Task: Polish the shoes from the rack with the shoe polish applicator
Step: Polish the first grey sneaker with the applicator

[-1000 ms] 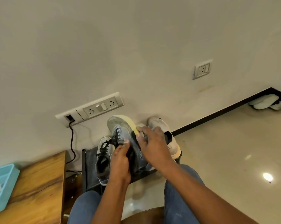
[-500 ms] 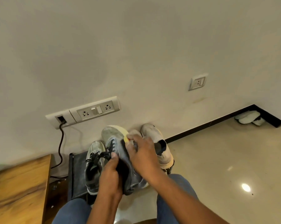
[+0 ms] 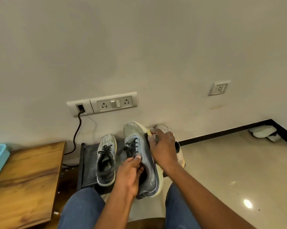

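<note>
Grey knit and black laces mark the held shoe [image 3: 143,156], lifted just in front of the dark shoe rack [image 3: 88,164]. The left hand [image 3: 131,174] has its grip clamped on the shoe's collar, thumb on top. The right hand [image 3: 162,149] grips a yellow-tipped applicator [image 3: 149,131] curled in its fingers, against the shoe's far side near the toe. Its grey mate [image 3: 106,159] rests on the rack, with a white shoe [image 3: 179,154] beyond the right hand.
</note>
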